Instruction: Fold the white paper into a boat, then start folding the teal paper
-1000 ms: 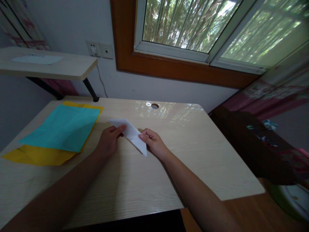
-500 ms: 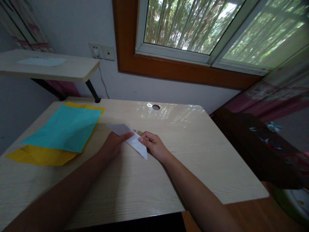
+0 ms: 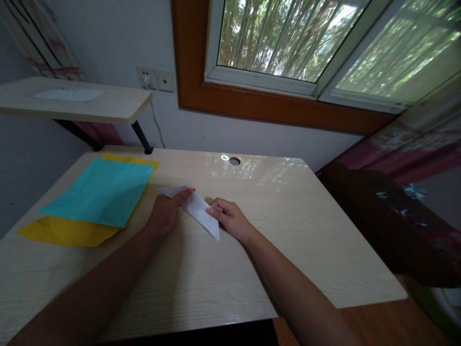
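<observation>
A folded sheet of white paper (image 3: 201, 214) is held just above the middle of the desk, its long shape slanting down to the right with a pointed lower end. My left hand (image 3: 169, 207) grips its upper left part, thumb lying across the top and most fingers hidden below. On the right edge, my right hand (image 3: 228, 218) pinches the paper between thumb and curled fingers. To the left of both hands, a turquoise sheet (image 3: 104, 192) lies over a larger yellow sheet (image 3: 72, 233).
The pale wooden desk (image 3: 306, 240) has a round cable hole (image 3: 235, 161) near its back edge. A raised shelf (image 3: 118, 108) at the left carries a white sheet (image 3: 68, 94). Behind are wall sockets (image 3: 156, 79) and a window (image 3: 273, 43); dark furniture (image 3: 378, 206) stands at the right.
My left thumb has slid up along the white paper towards its top edge. The right hand keeps its pinch. The whole view has shifted slightly.
</observation>
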The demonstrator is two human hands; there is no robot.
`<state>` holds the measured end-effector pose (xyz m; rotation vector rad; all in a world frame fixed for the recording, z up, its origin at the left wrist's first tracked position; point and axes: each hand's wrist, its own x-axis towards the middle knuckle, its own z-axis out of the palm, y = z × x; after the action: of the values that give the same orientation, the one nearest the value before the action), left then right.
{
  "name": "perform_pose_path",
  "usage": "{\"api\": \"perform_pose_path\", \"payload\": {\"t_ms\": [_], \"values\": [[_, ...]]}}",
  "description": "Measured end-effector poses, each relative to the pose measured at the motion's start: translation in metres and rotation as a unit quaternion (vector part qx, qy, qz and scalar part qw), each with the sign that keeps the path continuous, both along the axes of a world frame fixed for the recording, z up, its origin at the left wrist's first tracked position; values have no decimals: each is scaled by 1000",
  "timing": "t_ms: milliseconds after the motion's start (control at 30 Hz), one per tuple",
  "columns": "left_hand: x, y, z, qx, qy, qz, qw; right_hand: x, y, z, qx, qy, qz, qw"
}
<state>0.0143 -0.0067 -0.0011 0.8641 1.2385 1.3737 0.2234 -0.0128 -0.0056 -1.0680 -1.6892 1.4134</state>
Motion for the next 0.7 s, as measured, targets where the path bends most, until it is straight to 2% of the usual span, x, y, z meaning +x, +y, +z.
{"api": "perform_pose_path", "payload": {"t_ms": [100,267,467,600,700], "values": [[-3,2,0,1,14,5,1000,1,1,-1,-3,4,0,1000],[-11,9,5,24,-29,26,999,4,1,-3,-25,20,-5,999],[-37,24,11,83,-92,95,988,14,5,-1,-77,101,-86,988],[-27,20,11,84,-140,62,985,17,9,-2,-60,128,-118,983],[-11,11,8,62,-147,-16,987,16,9,-4,-56,125,-114,984]]}}
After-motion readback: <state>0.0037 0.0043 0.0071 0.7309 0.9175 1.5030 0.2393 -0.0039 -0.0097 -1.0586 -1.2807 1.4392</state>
